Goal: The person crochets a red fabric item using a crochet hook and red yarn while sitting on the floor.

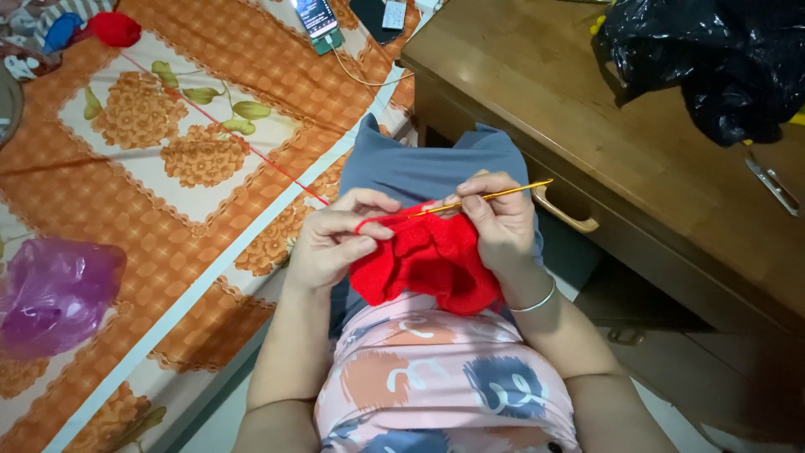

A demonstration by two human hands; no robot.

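A red crocheted piece (428, 264) hangs over my lap. My left hand (331, 243) pinches its upper left edge, with the red yarn strand (218, 126) running over the fingers. My right hand (499, 222) grips a thin gold crochet hook (495, 195), whose tip is in the top edge of the red piece. The strand leads up and left across the bed to a red yarn ball (116, 28) at the far corner.
A bed with an orange floral sheet (168, 193) lies to my left, bearing a purple plastic bag (54, 294) and two phones (319, 17). To my right stands a wooden desk (587, 109) with a drawer handle (566, 214), a black plastic bag (713, 59) and a small metal tool (771, 184).
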